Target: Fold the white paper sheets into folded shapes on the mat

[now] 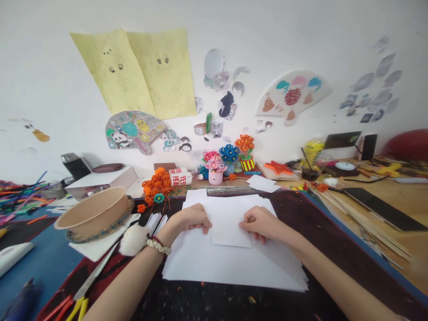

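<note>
A small white sheet point(230, 223) lies over a stack of larger white paper point(234, 267) on the dark mat. My left hand point(197, 217) pinches the left edge of the small sheet, fingers curled. At its right edge, my right hand point(259, 223) has thumb and forefinger closed on the same sheet. Another white piece point(196, 195) rests at the upper left of the stack, and more small white pieces point(262, 183) lie beyond it.
Left are a round tan basket point(95, 209), scissors point(88, 285), a white fluffy ball point(134, 239) and orange flowers point(157, 185). Flower pots point(216, 174) stand at the back. On the right are wooden sticks point(364, 223), a black phone-like slab point(384, 208) and a drink cup point(310, 169).
</note>
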The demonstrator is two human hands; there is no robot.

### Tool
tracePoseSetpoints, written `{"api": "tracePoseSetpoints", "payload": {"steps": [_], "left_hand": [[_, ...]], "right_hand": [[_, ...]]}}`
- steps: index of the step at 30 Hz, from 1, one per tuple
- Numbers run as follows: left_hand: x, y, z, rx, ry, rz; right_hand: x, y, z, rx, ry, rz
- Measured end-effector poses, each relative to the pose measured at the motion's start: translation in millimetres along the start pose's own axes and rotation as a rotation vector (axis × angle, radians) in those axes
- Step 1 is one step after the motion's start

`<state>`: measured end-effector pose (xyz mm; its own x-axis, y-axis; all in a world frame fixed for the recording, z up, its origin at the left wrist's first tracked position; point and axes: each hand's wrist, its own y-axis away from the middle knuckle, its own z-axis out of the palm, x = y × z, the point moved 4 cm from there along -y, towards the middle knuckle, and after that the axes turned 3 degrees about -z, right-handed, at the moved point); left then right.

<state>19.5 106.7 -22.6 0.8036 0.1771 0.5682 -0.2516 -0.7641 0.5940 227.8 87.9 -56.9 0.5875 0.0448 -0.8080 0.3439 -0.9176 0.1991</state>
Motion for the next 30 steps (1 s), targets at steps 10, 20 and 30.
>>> {"api": "tracePoseSetpoints", "payload": {"steps": [10,20,30], "left_hand": [[-10.7,12.9,3.6,0.08,0.02,0.121],[-9.7,8.8,6.5,0.096,-0.035,0.18],[-12.1,7.5,7.9,0.108,-0.043,0.191]], "right_hand": [[-34.9,-14.7,19.5,-0.094,-0.002,0.02],[-35.9,-24.8,21.3,-0.282,-0.05,0.131],[-9.4,-14.1,1.3,-0.311,-0.091,0.197]]}}
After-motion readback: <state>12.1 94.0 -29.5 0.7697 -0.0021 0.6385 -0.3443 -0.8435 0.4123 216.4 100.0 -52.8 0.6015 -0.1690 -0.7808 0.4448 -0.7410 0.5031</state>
